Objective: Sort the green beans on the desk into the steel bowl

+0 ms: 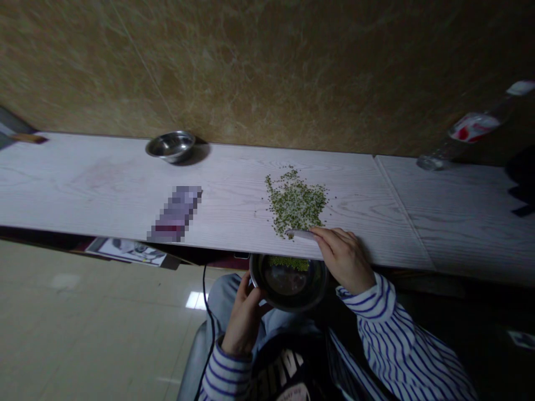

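Note:
My left hand (244, 317) grips the left rim of a metal bowl (288, 298), held just under the table's front edge. Small green beans (292, 263) lie in the bowl on its table side. Above it, my right hand (345, 259) has its fingers closed on a short greyish spoon (301, 234), whose tip rests at the near edge of a spread of green beans (298, 203). Those beans form a loose, thin patch on the white wood-grain table (234, 200). My right fingers hide part of the spoon.
A smaller steel bowl (171, 146) stands at the back left, near the marbled wall (251, 72). A pixelated flat item (178, 214) lies left of the beans. At the far right stands a clear plastic bottle (472, 128). A black cable (204, 301) hangs below the table.

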`<action>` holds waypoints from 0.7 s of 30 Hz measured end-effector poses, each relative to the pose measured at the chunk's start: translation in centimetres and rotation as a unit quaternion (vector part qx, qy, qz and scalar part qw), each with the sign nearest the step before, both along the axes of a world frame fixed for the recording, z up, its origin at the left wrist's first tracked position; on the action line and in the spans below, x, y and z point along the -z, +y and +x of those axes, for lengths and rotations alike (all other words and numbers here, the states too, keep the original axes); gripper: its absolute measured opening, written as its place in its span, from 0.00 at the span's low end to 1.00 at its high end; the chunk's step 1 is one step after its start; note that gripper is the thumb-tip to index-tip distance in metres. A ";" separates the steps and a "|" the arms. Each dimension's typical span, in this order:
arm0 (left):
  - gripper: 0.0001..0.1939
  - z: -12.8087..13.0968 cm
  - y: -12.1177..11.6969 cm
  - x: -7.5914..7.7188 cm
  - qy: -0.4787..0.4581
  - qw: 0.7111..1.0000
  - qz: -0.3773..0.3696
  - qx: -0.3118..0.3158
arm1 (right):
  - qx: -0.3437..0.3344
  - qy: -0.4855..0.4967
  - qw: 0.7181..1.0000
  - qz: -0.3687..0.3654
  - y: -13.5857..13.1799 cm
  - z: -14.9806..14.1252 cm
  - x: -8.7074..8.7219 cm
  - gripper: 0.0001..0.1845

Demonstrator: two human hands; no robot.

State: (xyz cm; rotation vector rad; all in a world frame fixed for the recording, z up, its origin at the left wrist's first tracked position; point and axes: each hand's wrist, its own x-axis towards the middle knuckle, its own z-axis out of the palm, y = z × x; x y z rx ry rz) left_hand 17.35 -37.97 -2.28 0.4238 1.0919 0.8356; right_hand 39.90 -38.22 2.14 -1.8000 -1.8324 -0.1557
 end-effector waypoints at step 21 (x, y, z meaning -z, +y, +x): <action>0.26 0.4 0.0 -0.5 0.012 1.000 0.000 -0.012 | -0.016 0.005 1.000 -0.018 -0.5 0.0 -0.4 0.12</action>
